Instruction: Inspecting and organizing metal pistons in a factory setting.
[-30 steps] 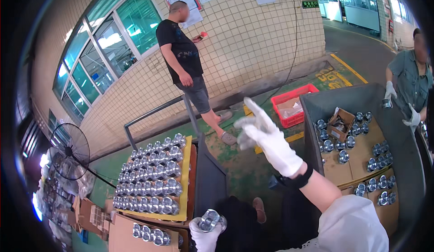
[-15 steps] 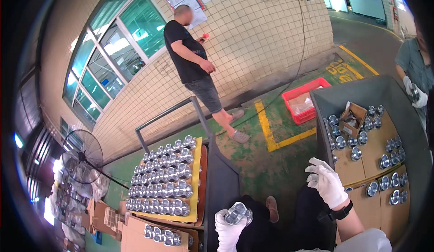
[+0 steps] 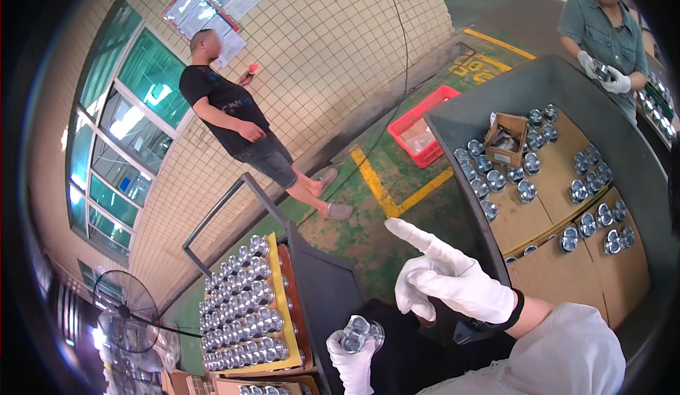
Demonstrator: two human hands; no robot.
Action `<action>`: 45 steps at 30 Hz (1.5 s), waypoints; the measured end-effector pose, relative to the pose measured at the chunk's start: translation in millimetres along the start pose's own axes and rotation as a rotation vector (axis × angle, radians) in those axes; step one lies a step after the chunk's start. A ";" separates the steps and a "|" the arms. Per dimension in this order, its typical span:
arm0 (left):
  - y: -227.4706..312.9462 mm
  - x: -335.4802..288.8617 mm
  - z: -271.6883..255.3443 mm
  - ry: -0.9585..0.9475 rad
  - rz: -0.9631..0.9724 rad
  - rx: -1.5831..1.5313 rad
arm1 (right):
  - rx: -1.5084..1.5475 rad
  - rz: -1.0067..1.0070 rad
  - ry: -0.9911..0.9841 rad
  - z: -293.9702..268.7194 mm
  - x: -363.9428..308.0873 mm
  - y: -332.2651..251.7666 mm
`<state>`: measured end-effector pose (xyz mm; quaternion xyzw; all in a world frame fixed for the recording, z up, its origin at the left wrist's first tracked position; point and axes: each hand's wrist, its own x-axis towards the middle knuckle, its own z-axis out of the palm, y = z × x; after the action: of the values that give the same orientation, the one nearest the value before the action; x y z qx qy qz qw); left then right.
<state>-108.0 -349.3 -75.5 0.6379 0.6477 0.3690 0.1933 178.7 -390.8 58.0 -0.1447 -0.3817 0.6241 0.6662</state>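
Note:
My left hand [image 3: 351, 367], in a white glove, grips shiny metal pistons [image 3: 358, 334] near the lower middle; there seem to be two, side by side. My white-gloved right hand [image 3: 457, 282] is empty, raised between the trolley and the grey bin. Its index finger stretches out to the left, and the other fingers are partly bent. At the lower left, rows of upright pistons [image 3: 244, 313] stand on a yellow-edged board [image 3: 282, 303]. More loose pistons [image 3: 526, 191] stand on cardboard [image 3: 535, 218] inside the bin to my right.
A grey bin [image 3: 453, 154] holds a small cardboard box [image 3: 506, 140]. Beyond it, a co-worker [image 3: 602, 34] with gloved hands holds a piston. Another person [image 3: 227, 105] stands by the tiled wall. A red crate [image 3: 425, 154] lies on the floor; a trolley [image 3: 322, 275] and fan [image 3: 126, 311] are left.
The view has swung right, bringing the co-worker and bin further in. My right hand has moved left toward my left hand, its index finger now extended. The left still grips the pistons.

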 end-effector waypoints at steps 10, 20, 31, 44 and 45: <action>-18.0 -3.2 1.3 0.039 -0.003 -0.020 | -0.087 0.223 0.215 -39.7 -27.3 55.8; -20.9 -0.4 5.7 0.034 0.039 -0.151 | -0.034 0.293 0.441 -60.0 -52.9 110.7; -34.8 -5.5 -3.0 0.046 0.029 -0.205 | -0.184 0.448 0.430 -52.3 -63.4 137.4; -36.6 -8.1 -4.1 0.019 0.006 -0.240 | -0.180 0.481 0.425 -45.4 -61.6 136.4; -35.9 -9.9 -4.4 0.019 0.029 -0.185 | -0.177 0.484 0.416 -42.8 -62.5 135.3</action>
<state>-134.6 -356.8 -100.8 0.6229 0.6034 0.4363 0.2399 115.0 -413.3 -81.6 -0.4128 -0.2446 0.6858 0.5472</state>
